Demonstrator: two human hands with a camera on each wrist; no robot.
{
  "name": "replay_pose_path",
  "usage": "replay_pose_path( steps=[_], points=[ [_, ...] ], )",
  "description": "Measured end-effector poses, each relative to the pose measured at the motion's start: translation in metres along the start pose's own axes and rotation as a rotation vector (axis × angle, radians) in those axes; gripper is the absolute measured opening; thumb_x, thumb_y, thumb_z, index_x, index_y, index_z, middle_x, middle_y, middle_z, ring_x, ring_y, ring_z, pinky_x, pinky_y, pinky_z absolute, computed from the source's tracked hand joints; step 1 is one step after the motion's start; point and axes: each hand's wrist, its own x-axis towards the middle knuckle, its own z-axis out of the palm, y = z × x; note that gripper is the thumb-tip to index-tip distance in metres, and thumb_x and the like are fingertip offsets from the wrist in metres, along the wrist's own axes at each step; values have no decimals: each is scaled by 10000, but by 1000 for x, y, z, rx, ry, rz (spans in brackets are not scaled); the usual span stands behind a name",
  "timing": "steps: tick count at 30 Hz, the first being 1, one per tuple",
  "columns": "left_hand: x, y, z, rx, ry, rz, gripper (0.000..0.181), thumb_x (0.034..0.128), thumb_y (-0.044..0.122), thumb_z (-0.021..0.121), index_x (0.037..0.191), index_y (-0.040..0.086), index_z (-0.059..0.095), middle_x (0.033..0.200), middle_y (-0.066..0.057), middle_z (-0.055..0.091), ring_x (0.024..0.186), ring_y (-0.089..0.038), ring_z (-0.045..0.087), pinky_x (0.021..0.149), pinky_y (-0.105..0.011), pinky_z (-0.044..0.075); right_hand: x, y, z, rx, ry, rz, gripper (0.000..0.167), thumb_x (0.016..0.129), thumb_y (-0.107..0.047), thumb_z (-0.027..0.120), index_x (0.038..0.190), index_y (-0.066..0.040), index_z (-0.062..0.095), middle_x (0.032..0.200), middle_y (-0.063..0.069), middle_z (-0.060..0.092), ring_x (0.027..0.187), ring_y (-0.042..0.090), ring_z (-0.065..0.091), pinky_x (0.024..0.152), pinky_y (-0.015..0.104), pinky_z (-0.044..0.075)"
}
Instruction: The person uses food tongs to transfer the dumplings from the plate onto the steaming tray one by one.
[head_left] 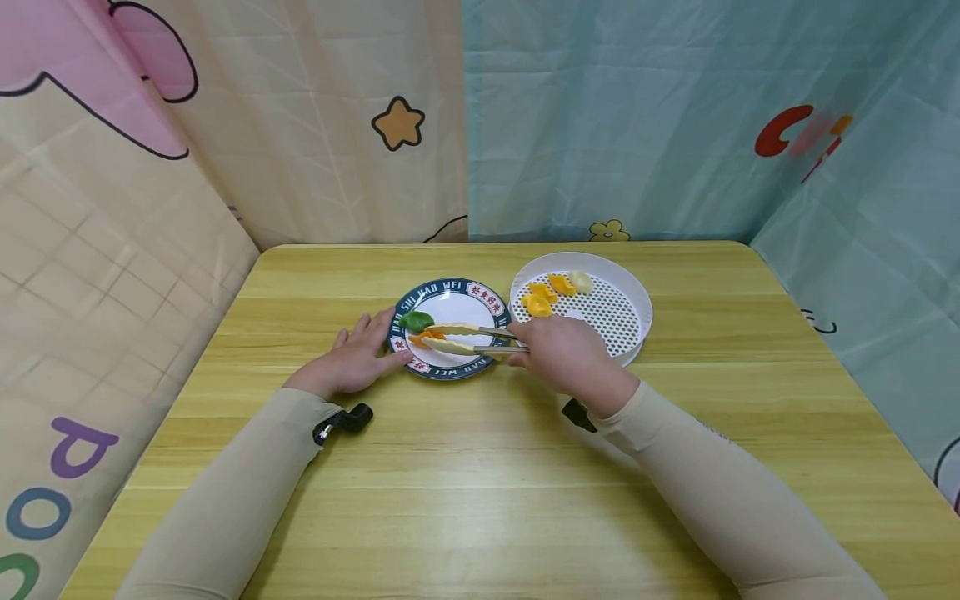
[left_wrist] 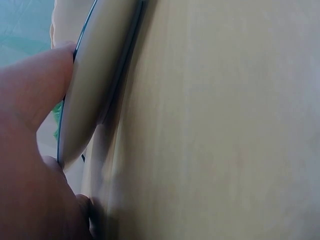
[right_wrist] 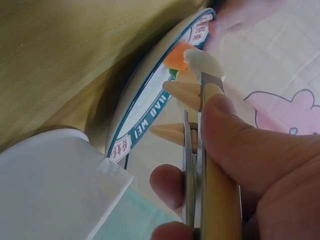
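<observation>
My left hand [head_left: 356,358] is at the left edge of a white plate [head_left: 465,307] with a dark blue lettered rim. Its fingers lie fairly straight, and the thumb [left_wrist: 47,75] touches the rim. With my right hand [head_left: 570,354] I grip tongs [right_wrist: 220,200] with pale scalloped tips, held low over the plate. Their tips are at an orange dumpling-shaped piece [right_wrist: 177,56] and partly cover it; whether they pinch it I cannot tell. Beside it on the plate lies a green dumpling-shaped piece [head_left: 416,322].
Right of the plate stands a round white basket [head_left: 618,312] with a perforated base. Several yellow dumpling-shaped pieces [head_left: 537,305] and a whitish one [head_left: 581,282] lie at its back left. All rests on a wooden table [head_left: 465,483], with printed curtains [head_left: 337,167] behind.
</observation>
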Motion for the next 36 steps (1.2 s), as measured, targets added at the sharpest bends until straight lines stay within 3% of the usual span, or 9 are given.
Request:
replay_pose_path(
  steps=[9, 19, 28, 36],
  points=[
    [1, 0, 0, -8, -3, 1, 1014, 1019, 733, 436, 1705, 188, -74, 1785, -162, -19, 1625, -471, -116, 1260, -718, -88, -1, 2, 2, 8, 5, 14, 357, 981, -443, 738, 1244, -202, 711, 876, -11, 672, 764, 206, 588, 581, 330, 473],
    [0, 0, -1, -8, -8, 0, 1019, 1022, 727, 436, 1702, 181, -92, 1783, -168, -33, 1625, -470, -122, 1262, -713, -93, -1, 4, 2, 13, -4, 19, 454, 979, -455, 735, 1345, -189, 692, 923, -4, 689, 770, 203, 583, 575, 316, 471],
    [-1, 0, 0, -13, -7, -1, 1004, 1031, 711, 438, 1702, 182, -91, 1783, -171, -29, 1623, -474, -121, 1261, -713, -95, -1, 3, 5, 14, 35, -9, 300, 969, -438, 753, 1147, -202, 698, 844, -15, 666, 732, 197, 582, 552, 326, 475],
    [-2, 2, 0, -14, -2, -2, 1002, 1035, 701, 442, 1701, 178, -94, 1783, -169, -29, 1624, -475, -118, 1262, -712, -94, -2, 4, 5, 28, 58, 1, 383, 977, -428, 744, 1278, -192, 724, 912, -11, 709, 743, 193, 588, 589, 340, 508]
  ],
)
